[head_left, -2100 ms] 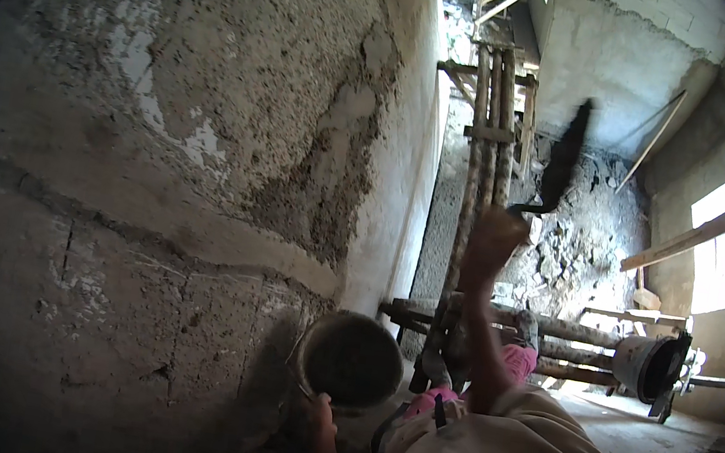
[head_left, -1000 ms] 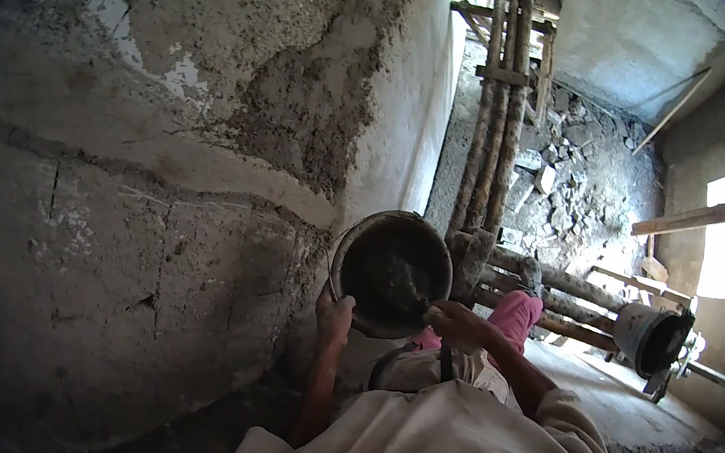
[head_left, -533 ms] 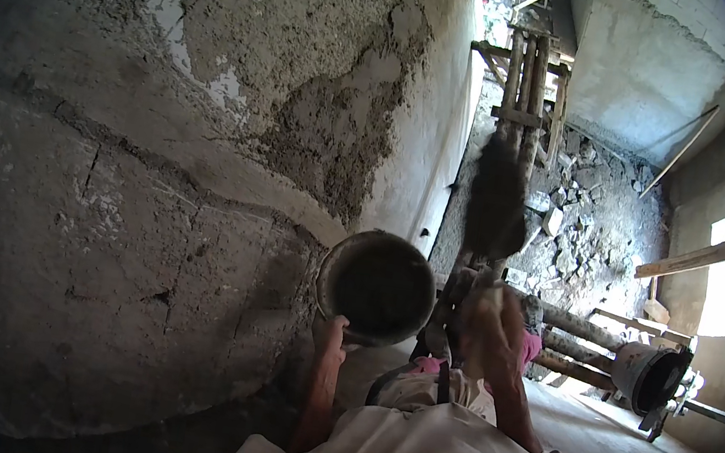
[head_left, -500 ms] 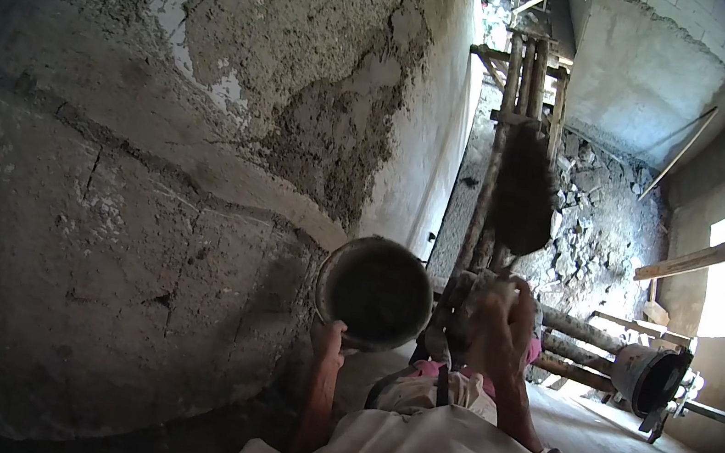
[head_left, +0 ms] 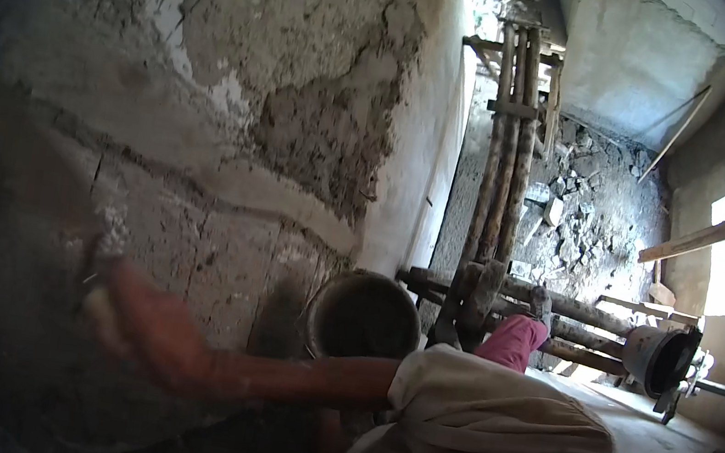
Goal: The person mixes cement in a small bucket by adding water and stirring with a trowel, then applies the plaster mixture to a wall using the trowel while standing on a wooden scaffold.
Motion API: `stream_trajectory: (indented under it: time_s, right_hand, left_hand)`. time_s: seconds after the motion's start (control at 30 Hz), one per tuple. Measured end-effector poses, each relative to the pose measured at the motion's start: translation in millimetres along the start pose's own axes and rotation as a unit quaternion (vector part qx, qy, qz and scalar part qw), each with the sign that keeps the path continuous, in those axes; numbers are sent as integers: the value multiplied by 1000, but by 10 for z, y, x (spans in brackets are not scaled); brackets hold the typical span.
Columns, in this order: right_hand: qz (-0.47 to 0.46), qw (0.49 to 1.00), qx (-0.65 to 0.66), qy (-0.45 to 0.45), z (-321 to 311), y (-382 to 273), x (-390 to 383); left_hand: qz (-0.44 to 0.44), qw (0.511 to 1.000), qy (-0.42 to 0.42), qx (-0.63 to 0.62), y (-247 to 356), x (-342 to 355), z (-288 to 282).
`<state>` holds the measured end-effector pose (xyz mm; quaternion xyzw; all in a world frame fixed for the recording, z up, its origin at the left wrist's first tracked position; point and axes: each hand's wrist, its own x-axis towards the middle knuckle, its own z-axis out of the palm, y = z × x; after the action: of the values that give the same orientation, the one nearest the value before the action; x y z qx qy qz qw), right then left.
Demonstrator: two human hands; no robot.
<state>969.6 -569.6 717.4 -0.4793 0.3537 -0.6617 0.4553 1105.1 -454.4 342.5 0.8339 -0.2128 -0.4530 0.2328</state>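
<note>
My right arm reaches across to the left, and my right hand [head_left: 158, 332] is closed around the pale handle of a trowel [head_left: 99, 317]. The trowel's blade is a dark smear close to the rough wall [head_left: 220, 248]; whether it touches the wall I cannot tell. Beneath my right forearm is a round, dark bucket [head_left: 313, 317], its mouth facing up beside the wall. My left hand is hidden behind the right forearm, with only a shadowed bit of the left arm showing below it. Damp-looking, rough mortar [head_left: 324, 138] covers a patch higher on the wall.
Scaffold poles [head_left: 507, 163] run away from me, and cross poles [head_left: 570, 330] lie at my feet. A second bucket [head_left: 646, 354] hangs or stands at the right. Rubble [head_left: 575, 229] covers the ground below. A wooden beam [head_left: 723, 231] crosses a bright window opening.
My right hand has swung the trowel from in front of me, over the poles, far left to the wall. My body has turned left, and the right arm now covers the left hand.
</note>
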Motion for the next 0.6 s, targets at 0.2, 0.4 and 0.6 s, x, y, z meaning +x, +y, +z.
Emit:
stream_trajectory:
  time_s: [0.2,0.4,0.6]
  right_hand:
    - [18,998,24,58,-511,203,-456]
    - [329,912,237,58,-1021,1262,-517]
    - [294,858,414,75,-460,1156,-269]
  left_hand:
    - [-12,1000,16,-15,-34,-130,-204]
    - [-11,1000,12,-9,-428,-119,-228]
    - [-5,1000,8,-4,-577,-188,-284]
